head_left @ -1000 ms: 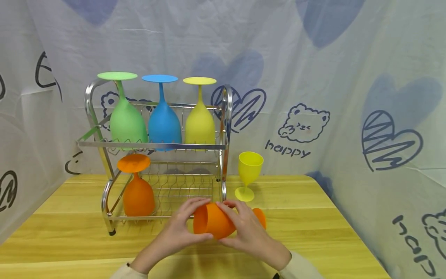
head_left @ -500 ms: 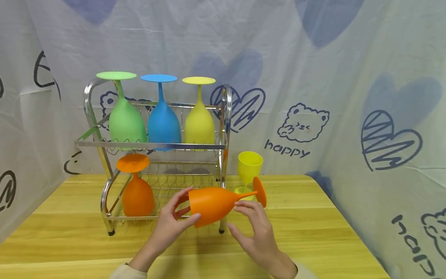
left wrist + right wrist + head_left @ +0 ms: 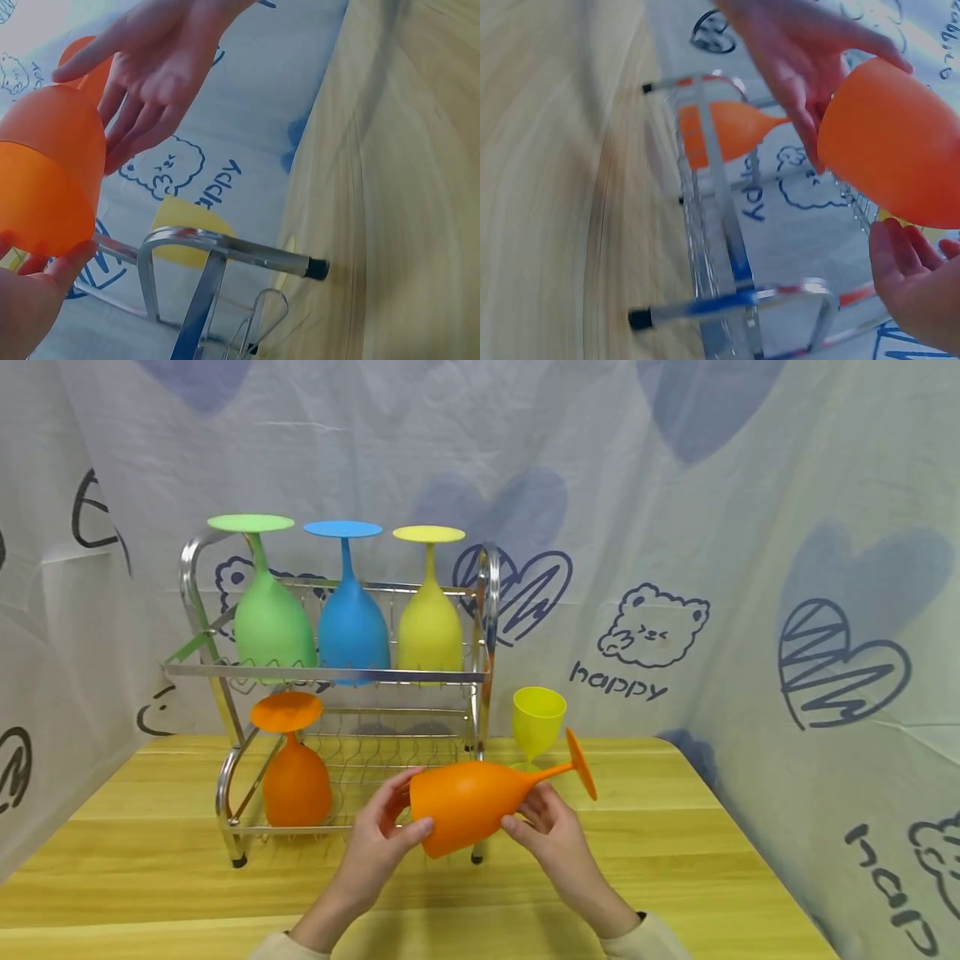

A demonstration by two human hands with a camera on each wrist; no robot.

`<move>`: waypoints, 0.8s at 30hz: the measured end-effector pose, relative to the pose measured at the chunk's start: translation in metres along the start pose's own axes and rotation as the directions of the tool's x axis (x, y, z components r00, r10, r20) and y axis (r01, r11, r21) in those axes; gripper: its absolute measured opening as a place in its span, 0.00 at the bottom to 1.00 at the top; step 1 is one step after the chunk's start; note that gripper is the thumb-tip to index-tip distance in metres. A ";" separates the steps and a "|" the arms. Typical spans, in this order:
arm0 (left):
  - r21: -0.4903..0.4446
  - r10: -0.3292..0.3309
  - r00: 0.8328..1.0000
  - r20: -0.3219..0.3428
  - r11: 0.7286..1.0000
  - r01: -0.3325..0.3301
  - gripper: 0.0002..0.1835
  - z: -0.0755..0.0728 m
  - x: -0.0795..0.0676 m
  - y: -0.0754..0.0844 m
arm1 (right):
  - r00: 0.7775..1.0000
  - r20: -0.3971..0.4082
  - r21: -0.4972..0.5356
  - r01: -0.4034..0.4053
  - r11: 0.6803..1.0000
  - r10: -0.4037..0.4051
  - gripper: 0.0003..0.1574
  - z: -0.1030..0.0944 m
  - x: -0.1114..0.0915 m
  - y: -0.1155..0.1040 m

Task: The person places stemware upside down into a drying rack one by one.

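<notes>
An orange goblet (image 3: 468, 802) is held on its side above the table, its mouth to the left and its foot tilted up to the right. My left hand (image 3: 375, 843) grips the bowl at the rim, thumb in front and fingers at the far side. Beside the narrow end of the bowl is my right hand (image 3: 558, 843); its fingers look fairly straight in the left wrist view and pass partly behind the goblet. A two-tier metal rack (image 3: 330, 673) stands just behind. A second orange goblet (image 3: 297, 781) sits upside down on its lower tier, at the left.
Upside down on the top tier stand a green goblet (image 3: 273, 618), a blue goblet (image 3: 352, 627) and a yellow goblet (image 3: 430, 627). Another yellow goblet (image 3: 538, 718) stands upright on the wooden table (image 3: 675, 860), right of the rack. Printed cloth (image 3: 652, 485) surrounds the table.
The held goblet has risen and turned, its foot swinging up and to the right. My right hand let go of the bowl, drew back, then came to its narrow end.
</notes>
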State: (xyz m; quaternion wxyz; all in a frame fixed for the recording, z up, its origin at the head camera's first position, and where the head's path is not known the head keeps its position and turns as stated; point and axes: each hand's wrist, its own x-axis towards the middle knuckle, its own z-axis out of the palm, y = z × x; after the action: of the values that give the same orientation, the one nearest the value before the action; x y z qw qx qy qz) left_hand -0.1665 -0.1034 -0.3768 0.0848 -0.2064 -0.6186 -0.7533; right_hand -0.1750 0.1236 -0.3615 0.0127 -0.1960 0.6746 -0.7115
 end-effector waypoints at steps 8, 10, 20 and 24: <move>0.025 0.021 0.999 0.039 0.999 -0.022 0.28 -0.002 -0.001 0.000 | 0.995 0.045 0.151 0.085 0.985 -0.093 0.46 0.014 0.002 0.007; 0.038 0.043 0.996 0.076 0.998 -0.046 0.27 -0.004 -0.002 0.001 | 0.993 0.028 0.166 0.106 0.980 -0.112 0.45 0.017 0.001 0.008; 0.216 0.130 0.980 0.150 0.963 -0.161 0.27 -0.019 -0.004 0.004 | 0.977 0.001 0.096 0.210 0.973 -0.211 0.43 0.022 0.004 0.001; 0.309 0.177 0.978 0.107 0.929 -0.202 0.27 -0.030 -0.007 0.004 | 0.961 0.013 0.004 0.275 0.961 -0.275 0.40 0.021 0.006 0.002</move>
State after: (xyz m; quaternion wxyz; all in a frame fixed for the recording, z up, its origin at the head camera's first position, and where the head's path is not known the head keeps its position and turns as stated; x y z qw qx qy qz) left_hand -0.1646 -0.1346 -0.3808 0.1655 -0.2779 -0.7120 -0.6233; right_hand -0.1749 0.1012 -0.3613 -0.0816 -0.2926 0.6399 -0.7059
